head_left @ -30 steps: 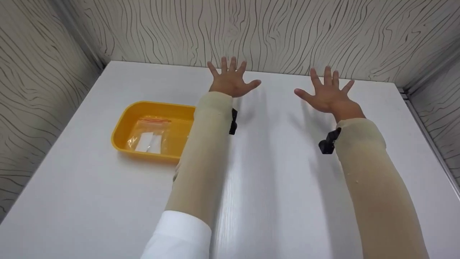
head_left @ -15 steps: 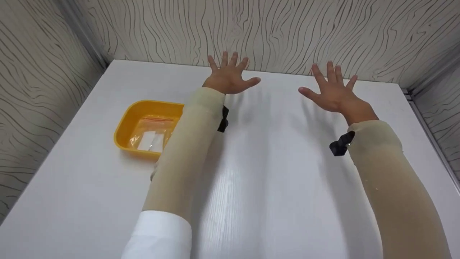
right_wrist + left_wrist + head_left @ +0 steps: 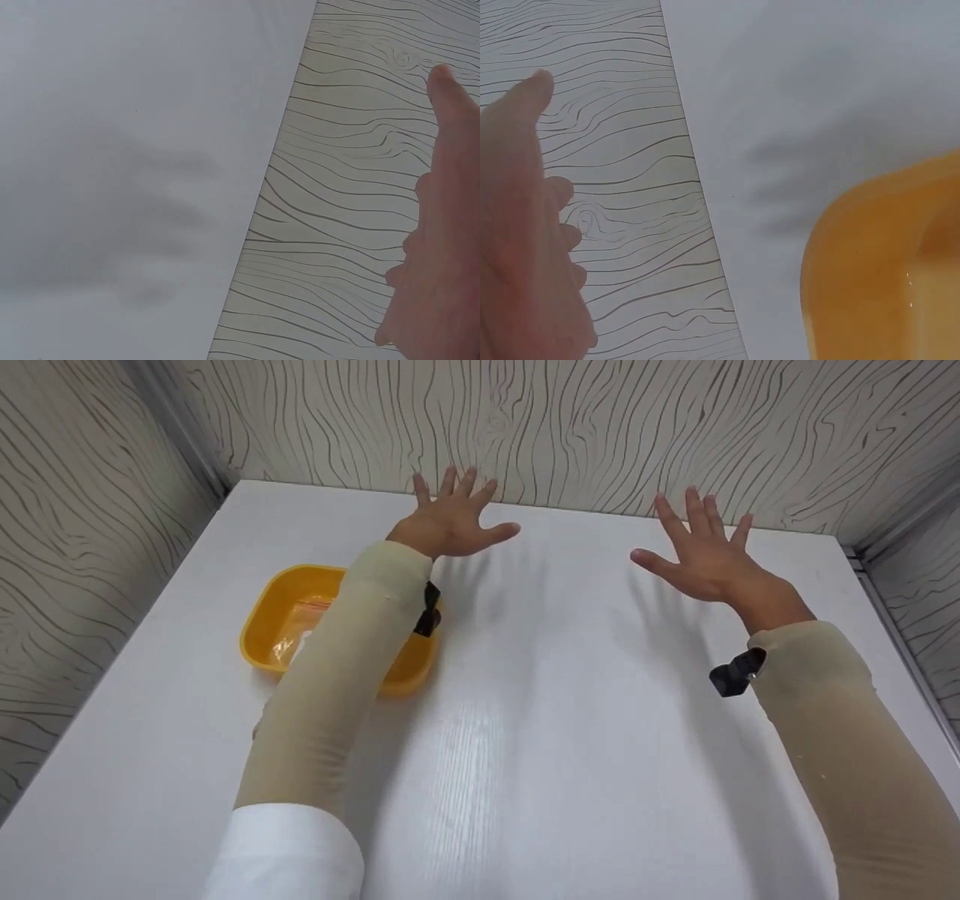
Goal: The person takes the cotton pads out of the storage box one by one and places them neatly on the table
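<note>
White table (image 3: 570, 735); left hand (image 3: 450, 521) and right hand (image 3: 709, 559) splayed, empty; bag (image 3: 298, 622) untouched in yellow tray (image 3: 262, 619); I judge work unstarted

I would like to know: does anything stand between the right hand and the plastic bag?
Yes. In the head view, the left forearm crosses between the right hand and the plastic bag, hiding part of it; the wall of the yellow tray also stands around it.
</note>
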Tool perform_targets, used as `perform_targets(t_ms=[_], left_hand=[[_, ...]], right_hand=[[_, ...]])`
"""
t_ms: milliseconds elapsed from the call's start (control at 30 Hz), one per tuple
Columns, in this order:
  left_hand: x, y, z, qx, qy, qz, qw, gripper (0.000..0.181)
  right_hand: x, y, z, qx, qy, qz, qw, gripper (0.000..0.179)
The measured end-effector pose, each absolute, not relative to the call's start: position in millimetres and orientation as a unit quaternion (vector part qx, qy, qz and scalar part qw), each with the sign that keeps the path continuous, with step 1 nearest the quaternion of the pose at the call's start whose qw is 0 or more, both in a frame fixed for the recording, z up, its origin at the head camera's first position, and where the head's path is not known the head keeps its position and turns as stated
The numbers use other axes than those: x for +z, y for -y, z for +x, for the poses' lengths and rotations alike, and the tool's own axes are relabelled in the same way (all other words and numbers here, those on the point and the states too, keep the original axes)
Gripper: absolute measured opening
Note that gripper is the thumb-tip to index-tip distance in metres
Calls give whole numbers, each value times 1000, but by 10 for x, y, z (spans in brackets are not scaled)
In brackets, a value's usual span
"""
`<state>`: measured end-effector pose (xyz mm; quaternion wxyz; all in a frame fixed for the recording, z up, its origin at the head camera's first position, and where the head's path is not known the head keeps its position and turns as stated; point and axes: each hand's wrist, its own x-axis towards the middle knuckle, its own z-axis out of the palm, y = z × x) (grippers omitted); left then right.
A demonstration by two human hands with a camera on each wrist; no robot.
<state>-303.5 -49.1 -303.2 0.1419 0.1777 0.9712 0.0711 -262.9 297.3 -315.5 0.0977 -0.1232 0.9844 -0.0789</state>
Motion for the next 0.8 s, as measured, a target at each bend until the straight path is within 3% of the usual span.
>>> perform_targets(t_ms=[800], left_hand=[[-2971, 1052, -2719, 48, -966, 209, 143, 90]], right_hand=[[-3174, -2998, -2369, -71, -979, -176, 76, 93]])
